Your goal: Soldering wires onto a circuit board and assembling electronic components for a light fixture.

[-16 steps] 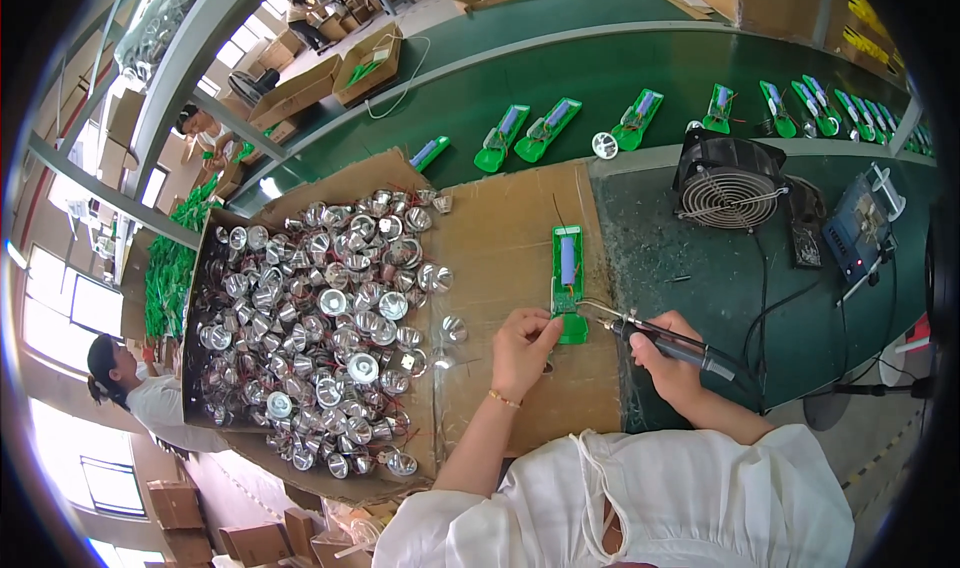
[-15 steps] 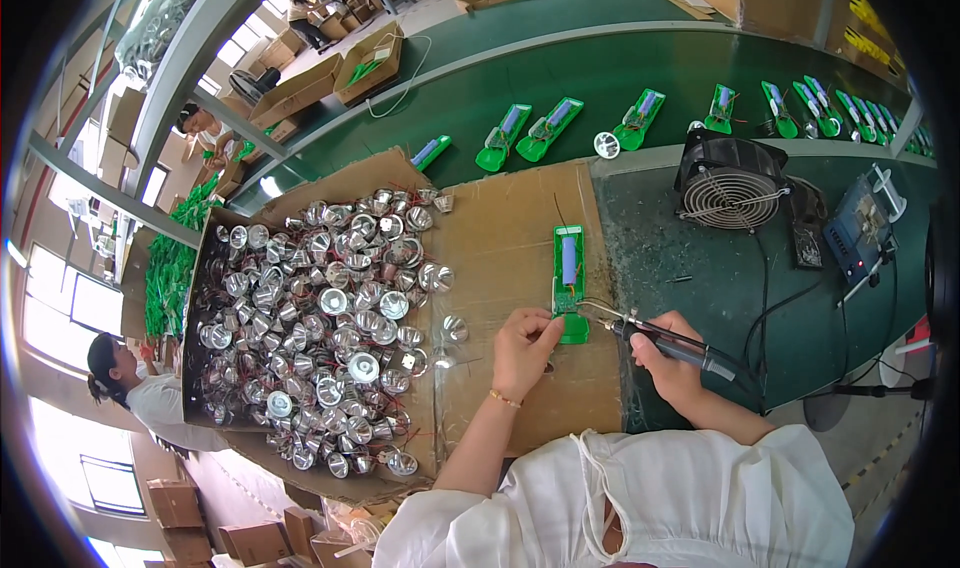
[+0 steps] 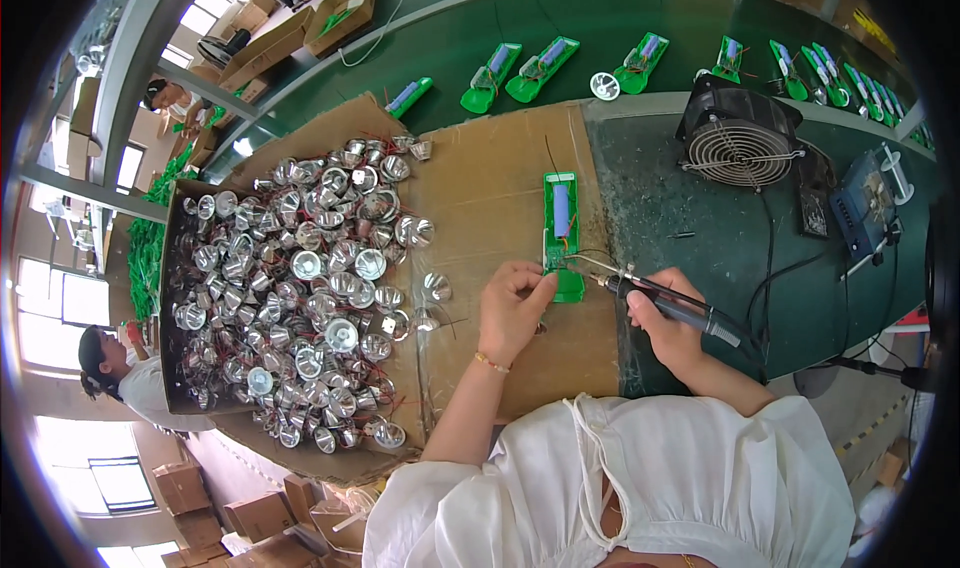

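Observation:
A green plastic lamp housing (image 3: 569,289) lies on the cardboard sheet in front of me, with a purple cylindrical battery (image 3: 561,211) and a small circuit board (image 3: 556,261) inside. My left hand (image 3: 515,306) is closed in a pinch at the housing's left edge, beside the board; whatever its fingertips grip is hidden. In my right hand (image 3: 668,320) is a soldering iron (image 3: 680,310), held like a pen from the right. A thin curved metal tube (image 3: 598,263) runs along the iron, and its end reaches the board.
To the left a cardboard box (image 3: 190,405) holds many silvery reflector cups (image 3: 341,335) with wires. More green housings (image 3: 541,70) stand in a row along the far green bench. A black fan (image 3: 741,133) and a blue soldering station (image 3: 862,208) occupy the right. Co-workers (image 3: 120,363) sit at left.
The whole view has tilted, so the bench sits higher in the picture. Both hands keep nearly the same place at the housing, the iron still at the board.

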`<state>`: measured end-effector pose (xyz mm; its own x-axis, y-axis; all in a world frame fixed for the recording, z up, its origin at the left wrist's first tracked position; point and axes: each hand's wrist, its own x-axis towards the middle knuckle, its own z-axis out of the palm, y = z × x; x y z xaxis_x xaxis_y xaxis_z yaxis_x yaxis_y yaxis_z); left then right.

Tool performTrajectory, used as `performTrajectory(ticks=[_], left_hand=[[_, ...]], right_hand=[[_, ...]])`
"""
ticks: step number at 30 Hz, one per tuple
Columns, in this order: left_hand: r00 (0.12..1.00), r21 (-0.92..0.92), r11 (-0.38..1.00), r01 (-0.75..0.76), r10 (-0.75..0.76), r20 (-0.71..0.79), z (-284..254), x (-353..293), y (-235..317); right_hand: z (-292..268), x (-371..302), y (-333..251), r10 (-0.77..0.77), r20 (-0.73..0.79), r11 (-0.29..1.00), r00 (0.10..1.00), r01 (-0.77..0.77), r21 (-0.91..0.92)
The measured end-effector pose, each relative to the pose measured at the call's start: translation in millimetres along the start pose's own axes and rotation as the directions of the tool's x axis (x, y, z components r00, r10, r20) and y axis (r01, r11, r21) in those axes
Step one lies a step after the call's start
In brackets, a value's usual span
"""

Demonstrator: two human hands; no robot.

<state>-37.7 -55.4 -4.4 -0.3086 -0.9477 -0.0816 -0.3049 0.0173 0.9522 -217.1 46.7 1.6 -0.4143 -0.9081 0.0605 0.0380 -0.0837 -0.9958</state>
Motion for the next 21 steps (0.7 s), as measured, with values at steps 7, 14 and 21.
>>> performTrajectory(ticks=[7,14,21], left_hand=[[0.999,0.114,0.993,-0.028,0.024,0.032,-2.5,-1.8,0.3],[0.999,0.120,0.992,-0.026,0.020,0.048,-2.5,-2.5,-0.7],[0.998,0.138,0.989,-0.050,0.045,0.040,-2.6,-1.6,-2.1]], right_hand=[[-0.8,0.2,6.9,-0.001,0.006,1.000,1.000,0.001,0.024],[-3.1,0.2,9.2,-0.002,0.007,0.999,1.000,0.002,0.033],[-6.7,1.4,7.6,-0.003,0.026,0.999,1.000,0.002,0.034]])
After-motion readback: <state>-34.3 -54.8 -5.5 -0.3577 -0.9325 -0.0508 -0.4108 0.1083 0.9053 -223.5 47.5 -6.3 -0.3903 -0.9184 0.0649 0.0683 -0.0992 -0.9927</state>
